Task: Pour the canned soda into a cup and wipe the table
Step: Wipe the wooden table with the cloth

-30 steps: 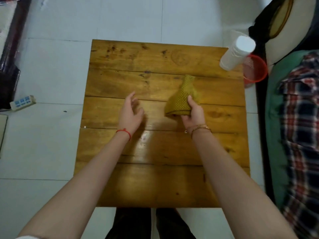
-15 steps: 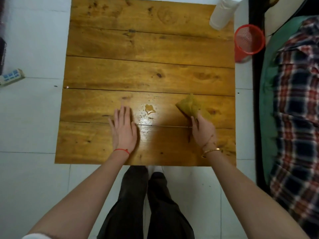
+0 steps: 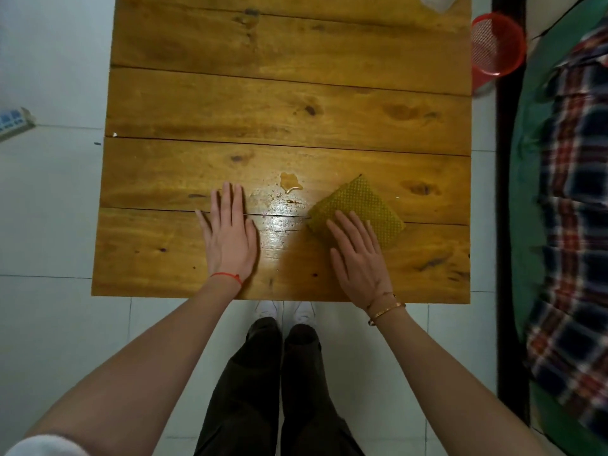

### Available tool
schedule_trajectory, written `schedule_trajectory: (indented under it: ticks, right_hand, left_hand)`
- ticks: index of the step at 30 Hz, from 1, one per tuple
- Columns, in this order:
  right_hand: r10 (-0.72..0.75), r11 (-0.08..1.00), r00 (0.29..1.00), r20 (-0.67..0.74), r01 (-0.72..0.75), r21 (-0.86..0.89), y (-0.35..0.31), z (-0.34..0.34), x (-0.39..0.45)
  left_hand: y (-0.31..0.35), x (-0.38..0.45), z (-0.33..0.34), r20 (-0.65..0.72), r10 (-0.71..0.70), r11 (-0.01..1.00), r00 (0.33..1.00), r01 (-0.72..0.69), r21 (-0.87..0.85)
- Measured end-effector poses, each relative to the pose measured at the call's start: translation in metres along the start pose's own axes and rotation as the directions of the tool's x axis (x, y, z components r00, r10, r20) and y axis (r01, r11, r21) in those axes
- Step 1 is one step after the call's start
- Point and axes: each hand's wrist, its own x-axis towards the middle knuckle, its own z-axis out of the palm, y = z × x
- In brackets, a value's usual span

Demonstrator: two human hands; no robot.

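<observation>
Where it pinched before, the right hand (image 3: 357, 255) now presses the cloth (image 3: 360, 209) flat.

No text, label, brand, number or sign can be read anywhere: not on the wooden table (image 3: 286, 103), the cloth (image 3: 362, 205), or the red basket (image 3: 496, 51) beyond its far right corner

One wooden table (image 3: 286, 103), one yellow cloth (image 3: 362, 205), one small puddle (image 3: 290, 182) with a few droplets beside it. Two hands: left hand (image 3: 228, 238), right hand (image 3: 360, 258). One red basket (image 3: 496, 47). One white object (image 3: 436, 1), possibly a cup, mostly cut off.
</observation>
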Motion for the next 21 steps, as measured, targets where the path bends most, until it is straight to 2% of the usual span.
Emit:
schedule_trajectory:
  ticks: [5, 9, 12, 15, 18, 19, 21]
  right_hand:
    - [0.230, 0.969, 0.973, -0.017, -0.231, -0.093, 0.007, 0.011, 0.041]
    - [0.312, 0.935, 0.950, -0.024, -0.311, -0.173, 0.001, 0.022, 0.052]
    - [0.255, 0.944, 0.967, 0.010, -0.247, -0.220, -0.005, 0.024, 0.044]
    - [0.095, 0.962, 0.989, 0.111, -0.063, -0.267, -0.004, 0.022, 0.036]
    - [-0.054, 0.951, 0.979, 0.195, 0.110, -0.287, 0.008, 0.016, 0.044]
    - [-0.070, 0.946, 0.977, 0.200, 0.128, -0.297, 0.012, 0.014, 0.053]
    - [-0.023, 0.954, 0.987, 0.156, 0.068, -0.293, 0.012, 0.012, 0.074]
  left_hand:
    - [-0.017, 0.011, 0.009, -0.056, -0.004, 0.999, 0.998, 0.007, 0.042]
    - [-0.025, 0.019, 0.014, -0.080, -0.036, 0.998, 0.996, 0.039, 0.043]
    - [-0.026, 0.019, 0.017, -0.099, -0.042, 0.998, 0.994, 0.047, 0.045]
    - [-0.023, 0.017, 0.015, -0.104, -0.046, 0.997, 0.994, 0.051, 0.052]
    - [-0.023, 0.017, 0.013, -0.096, -0.053, 0.996, 0.994, 0.059, 0.061]
    - [-0.022, 0.017, 0.012, -0.092, -0.053, 0.996, 0.994, 0.060, 0.065]
    - [-0.022, 0.017, 0.011, -0.087, -0.053, 0.995, 0.995, 0.060, 0.076]
